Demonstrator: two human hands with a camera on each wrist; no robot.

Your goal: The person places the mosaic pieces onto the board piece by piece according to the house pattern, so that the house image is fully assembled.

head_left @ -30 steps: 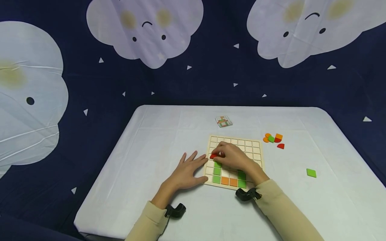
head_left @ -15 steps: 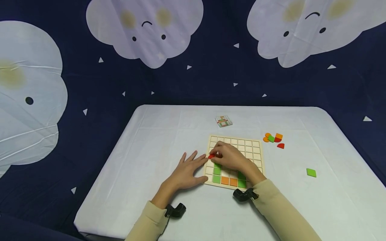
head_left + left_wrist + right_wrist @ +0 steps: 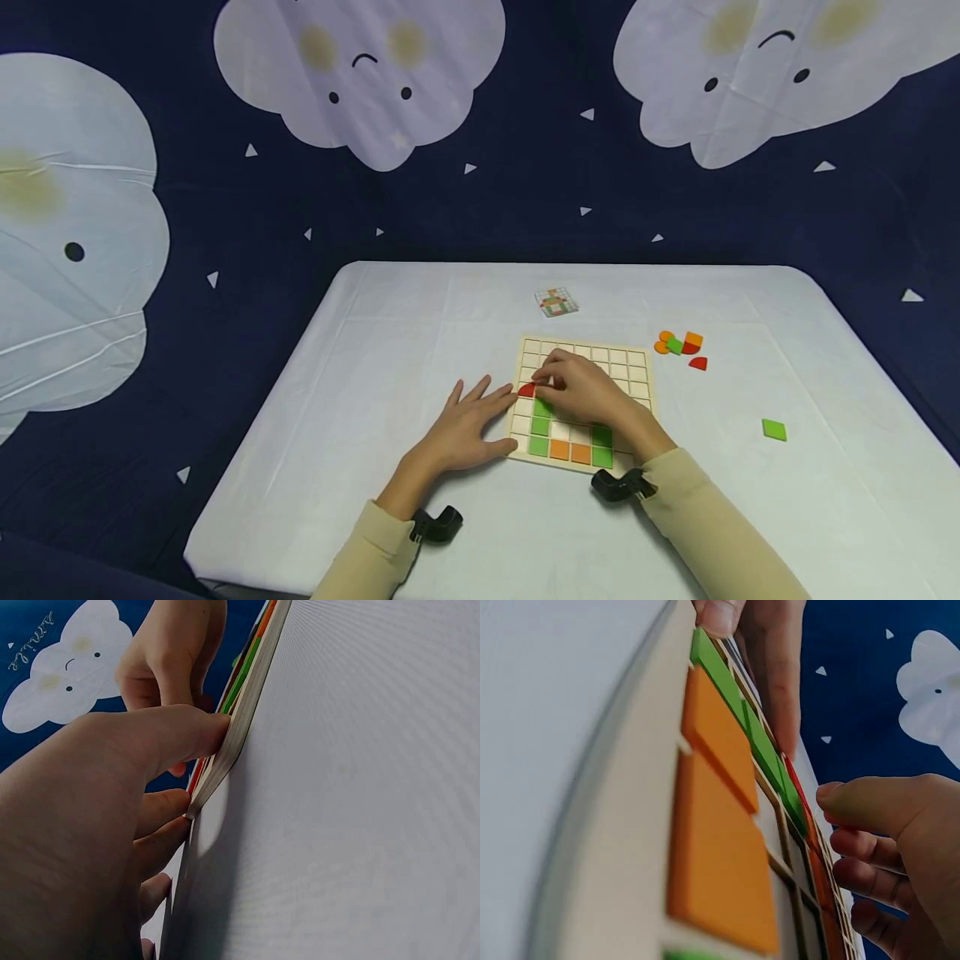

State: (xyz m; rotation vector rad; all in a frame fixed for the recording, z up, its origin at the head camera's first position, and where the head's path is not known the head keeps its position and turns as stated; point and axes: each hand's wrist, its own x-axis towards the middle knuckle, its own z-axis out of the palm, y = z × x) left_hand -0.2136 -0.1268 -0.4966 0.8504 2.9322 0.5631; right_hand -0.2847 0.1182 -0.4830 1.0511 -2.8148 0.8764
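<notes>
A wooden grid board [image 3: 640,375] lies on the white table, with green tiles [image 3: 539,427] and orange tiles [image 3: 559,450] in its near cells. My left hand [image 3: 465,429] spreads along the board's left side, thumb and fingertips at the edge; the left wrist view shows the thumb [image 3: 202,732] against the rim. A red quarter-circle piece [image 3: 527,390] sits in a left-column cell. Over the board, my right hand [image 3: 581,387] has loosely bent fingers right beside that piece. In the right wrist view, its thumb [image 3: 847,801] and fingers hold nothing, close by the red piece [image 3: 796,782].
Behind the board lies a small pattern card [image 3: 557,302]. To the right is a cluster of loose orange, green and red pieces [image 3: 676,346], with a red quarter-circle [image 3: 698,364] beside it. A lone green tile [image 3: 775,430] lies farther right.
The right hand moved left with the red quarter-circle to the left column, then released it and drew slightly back to the right. The left hand stayed in place.
</notes>
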